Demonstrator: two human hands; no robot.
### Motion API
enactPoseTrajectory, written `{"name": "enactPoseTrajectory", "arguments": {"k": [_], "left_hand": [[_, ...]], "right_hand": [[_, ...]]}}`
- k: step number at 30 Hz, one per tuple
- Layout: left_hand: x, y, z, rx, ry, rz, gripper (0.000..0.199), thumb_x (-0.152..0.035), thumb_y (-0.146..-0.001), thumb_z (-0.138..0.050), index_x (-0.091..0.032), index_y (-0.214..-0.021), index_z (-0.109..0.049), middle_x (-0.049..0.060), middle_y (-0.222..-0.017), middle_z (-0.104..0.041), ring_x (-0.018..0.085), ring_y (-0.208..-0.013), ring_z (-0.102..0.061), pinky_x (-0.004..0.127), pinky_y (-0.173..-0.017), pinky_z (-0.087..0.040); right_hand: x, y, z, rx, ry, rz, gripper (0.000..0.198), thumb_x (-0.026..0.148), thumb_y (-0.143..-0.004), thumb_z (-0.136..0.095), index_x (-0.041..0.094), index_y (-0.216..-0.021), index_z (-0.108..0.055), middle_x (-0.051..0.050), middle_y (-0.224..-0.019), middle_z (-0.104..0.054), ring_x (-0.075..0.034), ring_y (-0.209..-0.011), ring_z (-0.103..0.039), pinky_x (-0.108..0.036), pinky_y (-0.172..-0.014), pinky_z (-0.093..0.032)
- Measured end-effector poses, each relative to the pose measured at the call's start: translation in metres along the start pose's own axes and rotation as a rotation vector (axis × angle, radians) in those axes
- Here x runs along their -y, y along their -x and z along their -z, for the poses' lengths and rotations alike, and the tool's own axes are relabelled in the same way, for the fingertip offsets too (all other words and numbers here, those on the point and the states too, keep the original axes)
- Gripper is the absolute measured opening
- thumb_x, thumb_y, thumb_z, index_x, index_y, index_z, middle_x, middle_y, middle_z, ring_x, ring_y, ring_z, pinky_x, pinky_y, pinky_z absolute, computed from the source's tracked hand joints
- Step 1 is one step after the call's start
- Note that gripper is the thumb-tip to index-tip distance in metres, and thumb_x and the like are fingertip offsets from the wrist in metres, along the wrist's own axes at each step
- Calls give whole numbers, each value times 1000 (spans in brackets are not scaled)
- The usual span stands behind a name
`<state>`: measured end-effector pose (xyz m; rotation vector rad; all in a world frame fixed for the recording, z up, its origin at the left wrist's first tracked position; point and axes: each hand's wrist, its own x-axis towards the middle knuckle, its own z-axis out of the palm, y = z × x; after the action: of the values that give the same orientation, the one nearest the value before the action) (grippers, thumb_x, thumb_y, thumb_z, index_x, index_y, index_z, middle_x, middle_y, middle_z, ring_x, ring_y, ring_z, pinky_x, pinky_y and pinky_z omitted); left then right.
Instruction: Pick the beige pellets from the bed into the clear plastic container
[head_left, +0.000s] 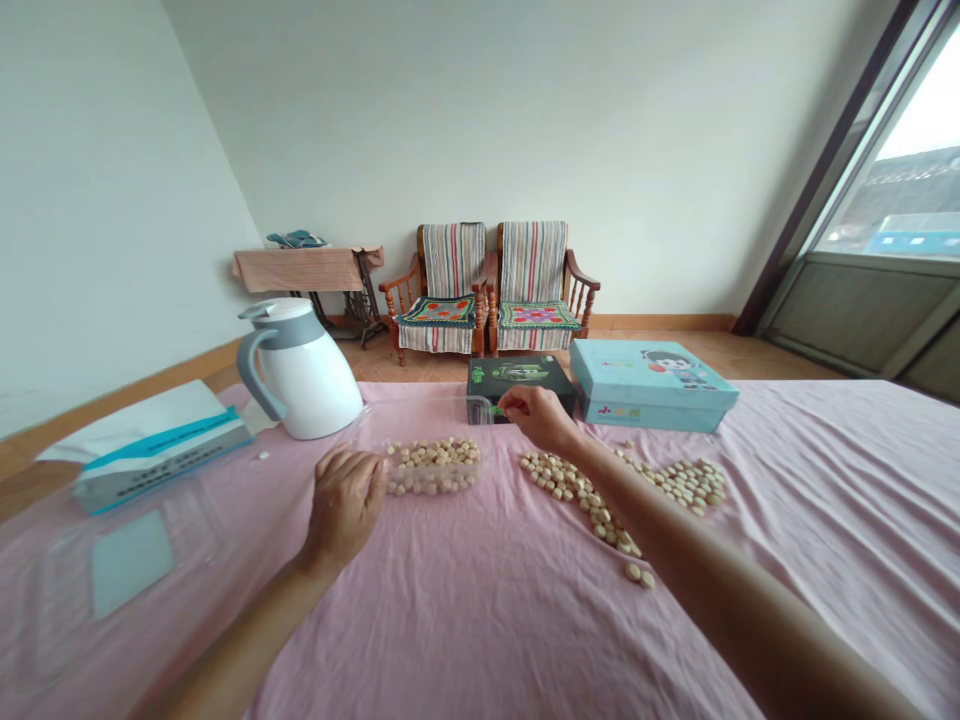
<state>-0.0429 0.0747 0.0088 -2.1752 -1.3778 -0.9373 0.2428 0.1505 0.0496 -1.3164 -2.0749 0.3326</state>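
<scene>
1. Between the two hands, nearer the left, sits a clear plastic container (435, 474) partly filled with pale round pieces (442, 453).
2. At its left end is the left hand (345, 497), fingers bent; I cannot tell whether they grip the rim.
3. Beyond its right end, in front of the black box (517, 372), hangs the right hand (534, 415), fingertips drawn together, contents not visible.
4. Loose pieces (555, 476) lie on the pink cloth (465, 600), both sides of the right forearm.

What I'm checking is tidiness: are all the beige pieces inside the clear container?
No, many beige pieces lie loose on the pink cloth, outside the clear container.
</scene>
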Motion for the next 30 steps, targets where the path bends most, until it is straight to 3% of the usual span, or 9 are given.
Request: {"name": "enactPoseTrajectory", "arguments": {"k": [5,9,15,18,21,26,28,30], "left_hand": [[-1,-1,0,-9,-10,-12,23,-23,-90,-39,-19,-72,-53,5,-71,-62,21,-76,-56,39,-86,-38],[-1,-1,0,-13,-14,-17,23,-22,-90,-39,-19,-72,-54,5,-72,-62,21,-76,-56,39,-87,-37],[-1,0,0,-13,-16,-14,24,-23,-90,-39,-18,-73,-54,5,-72,-62,21,-76,-55,39,-87,-38],[0,-1,-1,-6,-5,-6,23,-22,-90,-39,-18,-75,-56,4,-73,-63,20,-75,-55,40,-87,-38],[0,-1,-2,-3,-1,-6,23,-22,-91,-39,-18,-75,-55,5,-73,-63,21,-76,-55,40,-87,-37],[0,1,0,-3,-5,-5,25,-22,-91,-37,-18,-73,-54,5,-72,-61,20,-75,-54,40,-88,-37],[0,2,1,-1,-2,-4,24,-22,-91,-37,-18,-73,-54,4,-72,-61,20,-75,-54,40,-88,-37],[0,2,1,-2,0,-6,24,-22,-91,-38,-18,-73,-54,4,-72,-62,20,-75,-54,40,-87,-37]], "right_hand": [[-27,17,-7,373,350,37,31,2,-68,-48,16,-86,-70,-9,-91,-70,-19,-84,-64,-23,-67,-42],[-31,20,-16,446,413,9,30,6,-68,-51,17,-89,-70,-10,-93,-70,-20,-85,-64,-24,-66,-41],[-27,21,-16,362,427,-87,23,12,-67,-54,17,-84,-69,-10,-88,-69,-22,-83,-63,-27,-68,-41],[-23,18,-12,123,334,-102,19,12,-67,-52,16,-78,-66,-8,-83,-68,-18,-78,-61,-26,-68,-41],[-11,10,-8,-78,81,-63,15,13,-70,-51,16,-77,-64,-4,-73,-65,-12,-68,-58,-22,-63,-41],[14,-4,-4,-38,-371,85,18,17,-74,-55,16,-91,-64,-2,-82,-69,-10,-70,-61,-20,-65,-46],[14,-3,-2,-40,-325,89,19,16,-76,-54,16,-91,-65,-2,-82,-69,-10,-71,-62,-21,-66,-46],[7,2,1,-9,-146,66,20,12,-75,-51,16,-86,-67,-3,-79,-69,-12,-72,-62,-22,-67,-45]]}}
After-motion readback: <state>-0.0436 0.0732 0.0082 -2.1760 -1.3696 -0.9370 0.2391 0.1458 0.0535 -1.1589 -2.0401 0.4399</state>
